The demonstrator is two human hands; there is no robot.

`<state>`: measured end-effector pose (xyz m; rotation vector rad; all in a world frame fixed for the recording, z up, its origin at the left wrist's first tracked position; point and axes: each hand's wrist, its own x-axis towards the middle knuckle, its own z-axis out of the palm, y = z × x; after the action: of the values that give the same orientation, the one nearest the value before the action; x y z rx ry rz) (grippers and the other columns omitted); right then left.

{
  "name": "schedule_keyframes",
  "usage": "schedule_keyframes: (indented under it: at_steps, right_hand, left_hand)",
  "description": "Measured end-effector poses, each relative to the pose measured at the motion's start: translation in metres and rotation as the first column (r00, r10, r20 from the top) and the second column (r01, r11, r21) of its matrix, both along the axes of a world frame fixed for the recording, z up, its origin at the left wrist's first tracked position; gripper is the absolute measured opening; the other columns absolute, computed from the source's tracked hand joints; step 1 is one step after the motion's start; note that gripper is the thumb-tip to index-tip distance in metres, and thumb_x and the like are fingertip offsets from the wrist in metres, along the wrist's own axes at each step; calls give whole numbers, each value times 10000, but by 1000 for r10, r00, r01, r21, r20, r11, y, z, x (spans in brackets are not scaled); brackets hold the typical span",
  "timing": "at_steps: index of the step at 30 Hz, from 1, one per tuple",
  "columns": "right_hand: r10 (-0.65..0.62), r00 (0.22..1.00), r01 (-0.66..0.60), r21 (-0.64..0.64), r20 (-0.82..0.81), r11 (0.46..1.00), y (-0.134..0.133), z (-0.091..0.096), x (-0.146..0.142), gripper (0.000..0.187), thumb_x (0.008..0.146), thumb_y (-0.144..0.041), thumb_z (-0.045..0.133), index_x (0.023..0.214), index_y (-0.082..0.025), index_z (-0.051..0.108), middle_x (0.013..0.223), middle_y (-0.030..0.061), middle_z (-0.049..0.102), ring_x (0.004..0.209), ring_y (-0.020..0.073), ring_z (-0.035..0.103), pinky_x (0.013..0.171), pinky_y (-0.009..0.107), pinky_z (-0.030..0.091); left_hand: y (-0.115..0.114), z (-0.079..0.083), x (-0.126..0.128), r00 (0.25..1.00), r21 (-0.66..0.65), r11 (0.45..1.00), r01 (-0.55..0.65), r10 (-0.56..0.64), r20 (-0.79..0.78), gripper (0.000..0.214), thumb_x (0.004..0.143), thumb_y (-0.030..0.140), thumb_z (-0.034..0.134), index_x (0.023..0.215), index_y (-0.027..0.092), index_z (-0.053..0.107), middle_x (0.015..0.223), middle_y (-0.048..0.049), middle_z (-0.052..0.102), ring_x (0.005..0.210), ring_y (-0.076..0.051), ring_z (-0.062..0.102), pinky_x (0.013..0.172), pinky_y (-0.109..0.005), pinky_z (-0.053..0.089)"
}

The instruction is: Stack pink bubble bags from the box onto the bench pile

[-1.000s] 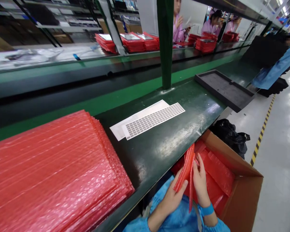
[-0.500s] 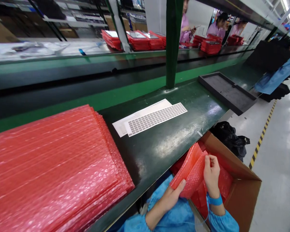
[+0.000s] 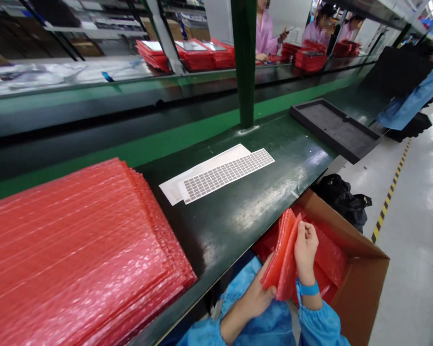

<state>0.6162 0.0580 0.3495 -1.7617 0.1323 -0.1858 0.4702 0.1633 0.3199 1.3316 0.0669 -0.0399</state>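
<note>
Several red bubble-wrap bags (image 3: 282, 250) stand on edge between my hands, above an open cardboard box (image 3: 364, 283). My left hand (image 3: 260, 293) is closed round their lower left side, thumb in front. The fingers of my right hand (image 3: 306, 250) pinch the upper right edge of the nearest bag, and a gap shows between it and the ones behind. More red bags (image 3: 328, 254) lie inside the box. At the left, a tall stack of red bubble-wrap bags (image 3: 75, 250) rests on the green bench (image 3: 216, 226).
Two label sheets (image 3: 227, 175) overlap on the bench beside a green post (image 3: 243, 72). A dark foam-lined tray (image 3: 335, 127) sits farther right, overhanging the edge. A black plastic bag (image 3: 342, 199) is on the floor behind the box. Co-workers in pink (image 3: 265, 33) are across the line.
The bags in my hands have turned more upright, and the nearest one has parted from those behind. Both hands have shifted slightly. The whole view has moved a little.
</note>
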Motion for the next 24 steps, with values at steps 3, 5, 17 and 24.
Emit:
schedule_keyframes:
  at_steps: [3, 5, 17, 24]
  right_hand:
    - [-10, 1000, 10, -37, 20, 999, 10, -2, -7, 473, 970, -662, 590, 923, -195, 653, 831, 30, 671, 751, 203, 606, 735, 345, 485]
    - [-15, 1000, 16, -63, 26, 998, 16, -5, -9, 440, 990, -634, 579, 942, -201, 648, 828, 25, 667, 743, 201, 601, 727, 342, 481]
    - [-52, 999, 53, -147, 11, 988, 23, -42, -7, 376, 1010, -576, 571, 1015, -207, 643, 923, 44, 700, 824, 210, 643, 787, 345, 506]
    - [-10, 994, -17, -253, -107, 967, -37, -115, 36, 461, 1053, -540, 394, 1104, -162, 652, 1144, 131, 704, 1073, 242, 671, 978, 413, 519]
  left_hand:
    - [0, 5, 1, 998, -58, 998, 22, -19, 52, 1331, 526, 924, 785, 1581, 184, 453, 1511, -194, 570, 1445, -428, 499, 1276, -537, 341]
    - [1, 7, 1, 1000, 19, 1000, 20, -19, -17, 1314, 467, 844, 892, 1537, 191, 496, 1434, -171, 625, 1379, -428, 553, 1239, -529, 407]
    - [0, -7, 3, 988, 321, 946, -38, 83, -130, 820, 687, 573, 915, 1360, 194, 638, 1261, -130, 720, 1214, -367, 667, 1166, -519, 490]
    - [0, -19, 24, 927, 300, 935, -191, 272, -259, 597, 947, 671, 589, 1291, 198, 712, 1302, -113, 748, 1308, -329, 652, 1193, -458, 471]
